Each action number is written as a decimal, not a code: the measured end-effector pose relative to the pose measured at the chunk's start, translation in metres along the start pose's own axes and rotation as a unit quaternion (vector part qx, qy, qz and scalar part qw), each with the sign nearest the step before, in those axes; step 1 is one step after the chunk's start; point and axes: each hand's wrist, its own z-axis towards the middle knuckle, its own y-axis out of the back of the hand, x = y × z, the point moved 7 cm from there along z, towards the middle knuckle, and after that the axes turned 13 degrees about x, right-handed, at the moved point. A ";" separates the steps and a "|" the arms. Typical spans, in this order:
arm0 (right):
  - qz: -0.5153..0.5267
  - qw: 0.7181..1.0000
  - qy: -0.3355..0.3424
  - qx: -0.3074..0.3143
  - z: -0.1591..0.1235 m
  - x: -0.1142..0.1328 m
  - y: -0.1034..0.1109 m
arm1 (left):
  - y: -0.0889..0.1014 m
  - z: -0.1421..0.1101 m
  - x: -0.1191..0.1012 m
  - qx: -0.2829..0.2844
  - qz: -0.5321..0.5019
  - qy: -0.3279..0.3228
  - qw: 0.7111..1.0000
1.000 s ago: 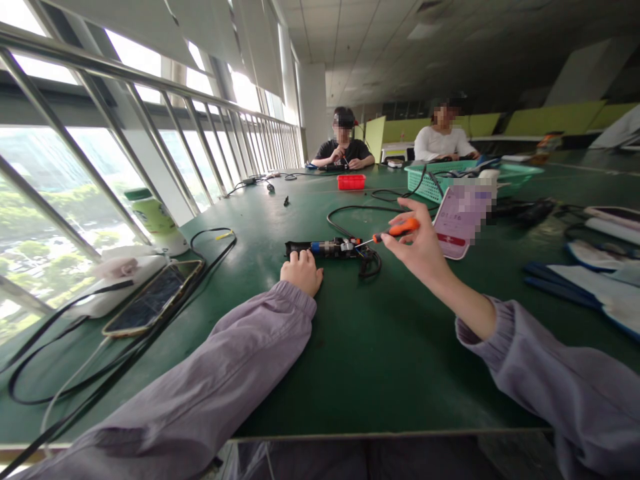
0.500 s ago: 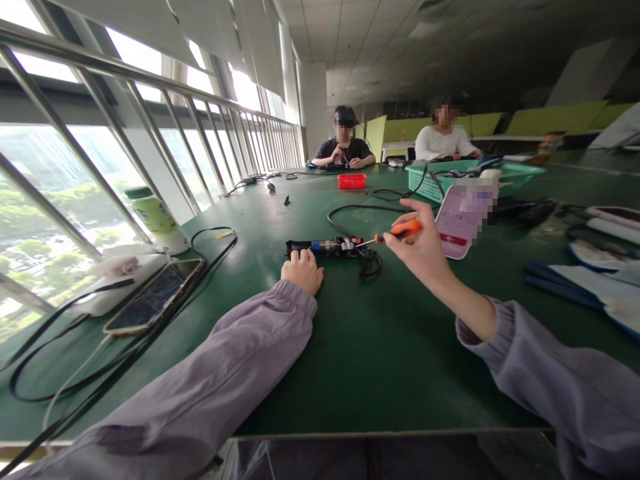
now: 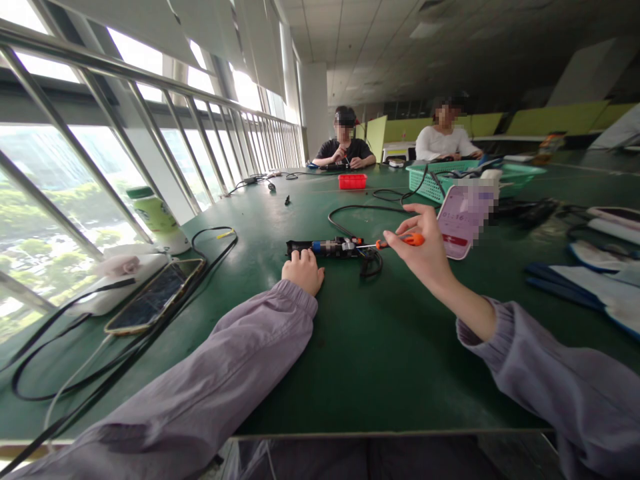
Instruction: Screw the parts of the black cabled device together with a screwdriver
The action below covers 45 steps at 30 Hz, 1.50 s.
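A black cylindrical device with a blue band and a corded end lies on the green table. My left hand is closed around its left part from the near side and rests on the table. An orange-handled screwdriver is held in my right hand between thumb and fingers, the upper fingers raised. Its metal shaft points left and the tip meets the device's right end, where exposed parts show. The exact contact of the tip is too small to make out. A black cable loop lies just below that end.
A pink-screened phone leans on a green basket at right. Gloves lie far right. A red tray stands farther back. At left are a phone, cables and a green bottle. Two people sit across.
The screwdriver has tilted flatter, its handle end dropping and shifting slightly right, as my right fingers moved on it. My left hand and the device have stayed in place.
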 end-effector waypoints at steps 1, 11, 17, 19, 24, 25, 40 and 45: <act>-0.006 1.000 -0.011 0.002 0.000 -0.001 0.000 | 0.000 0.000 0.000 -0.002 0.000 0.000 1.000; 0.003 1.000 0.016 0.009 0.002 0.000 -0.002 | 0.000 0.000 0.000 -0.004 -0.004 0.001 1.000; -0.019 0.998 -0.039 0.037 -0.001 -0.001 -0.004 | 0.001 0.000 0.000 -0.001 -0.002 0.002 1.000; 0.000 0.999 -0.021 0.043 -0.001 0.001 -0.006 | 0.001 0.000 0.000 -0.001 -0.002 0.002 1.000; 0.006 1.000 0.013 0.009 0.001 0.002 -0.002 | 0.001 0.000 0.000 0.000 -0.004 0.000 1.000; -0.003 1.000 0.006 0.005 0.001 0.001 -0.001 | 0.001 0.000 0.000 -0.001 -0.005 0.000 1.000; 0.003 0.999 -0.025 0.025 -0.001 -0.001 -0.004 | 0.001 -0.001 0.000 -0.003 -0.006 0.002 1.000; 0.002 0.997 -0.035 0.066 -0.002 0.002 -0.010 | 0.001 0.000 0.001 -0.005 -0.006 0.001 1.000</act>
